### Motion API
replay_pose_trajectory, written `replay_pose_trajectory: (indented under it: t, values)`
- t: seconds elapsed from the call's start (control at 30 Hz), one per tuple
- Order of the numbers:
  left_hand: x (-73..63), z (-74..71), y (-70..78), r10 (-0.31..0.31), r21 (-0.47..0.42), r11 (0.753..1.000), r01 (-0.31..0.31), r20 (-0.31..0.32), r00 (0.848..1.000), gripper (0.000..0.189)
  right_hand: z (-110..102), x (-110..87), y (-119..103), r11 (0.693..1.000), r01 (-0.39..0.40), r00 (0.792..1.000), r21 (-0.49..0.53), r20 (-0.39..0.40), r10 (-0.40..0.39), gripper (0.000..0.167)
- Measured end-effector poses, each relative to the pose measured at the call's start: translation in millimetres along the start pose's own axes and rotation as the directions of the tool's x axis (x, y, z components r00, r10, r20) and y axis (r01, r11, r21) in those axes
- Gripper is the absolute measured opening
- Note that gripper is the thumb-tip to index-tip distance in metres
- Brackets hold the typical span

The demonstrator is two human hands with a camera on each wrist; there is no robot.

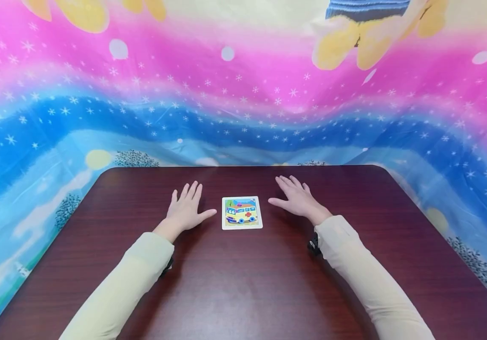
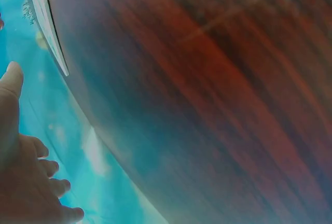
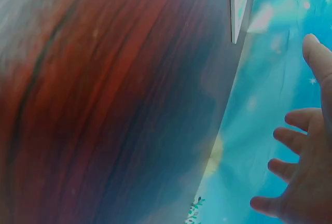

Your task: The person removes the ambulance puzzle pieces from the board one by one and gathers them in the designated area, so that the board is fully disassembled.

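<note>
A square picture puzzle (image 1: 242, 213) with a white border lies flat on the dark wooden table; its picture is a yellow van with a red cross and a light on the roof. To its left, my left hand (image 1: 184, 211) is held with fingers spread and the thumb pointing toward it. My right hand (image 1: 297, 198) is on the other side, fingers straight and thumb also toward the picture. Neither hand touches it. In both wrist views the puzzle (image 2: 47, 24) shows only as a thin pale slab, seen edge-on, beyond the spread fingers.
The reddish-brown table (image 1: 243, 283) has rounded far corners. Behind and around it hangs a cloth (image 1: 243, 94) in pink, blue and white with snowflakes. Long pale sleeves cover both arms, and a black wrist device (image 1: 313, 245) shows beneath the right cuff.
</note>
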State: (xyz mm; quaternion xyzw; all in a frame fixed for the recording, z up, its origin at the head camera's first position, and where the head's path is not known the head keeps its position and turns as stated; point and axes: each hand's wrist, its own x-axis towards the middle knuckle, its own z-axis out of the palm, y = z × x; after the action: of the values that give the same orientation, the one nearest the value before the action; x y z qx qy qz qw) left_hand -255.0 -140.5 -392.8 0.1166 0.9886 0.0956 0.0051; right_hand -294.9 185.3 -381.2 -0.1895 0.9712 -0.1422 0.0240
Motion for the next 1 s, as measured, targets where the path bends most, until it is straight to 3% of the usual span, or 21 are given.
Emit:
replay_pose_trajectory:
  t: [0.4, 0.6, 0.77, 1.0]
  values:
    - [8.3, 12.6, 7.2, 0.163, -0.057, 0.985, -0.161, 0.022, 0.986, 0.087, 11.7, 8.8, -11.7, 0.997, 0.053, 0.998, 0.054, 0.037, -0.055, 0.079]
    - [11.9, 17.6, 12.2, 0.204, -0.065, 0.978, -0.199, 0.096, 0.974, 0.085, 19.2, 13.0, -16.6, 0.991, 0.071, 0.994, 0.109, 0.078, -0.08, 0.077]
    - [13.9, 19.1, 17.4, 0.231, -0.086, 0.972, -0.219, 0.162, 0.959, 0.081, 23.6, 14.4, -22.8, 0.985, 0.078, 0.982, 0.151, 0.157, -0.102, 0.078]
    - [14.3, 17.0, 24.3, 0.242, -0.105, 0.97, -0.221, 0.277, 0.93, 0.073, 27.6, 14.4, -30.1, 0.99, 0.079, 0.959, 0.116, 0.262, -0.107, 0.073]
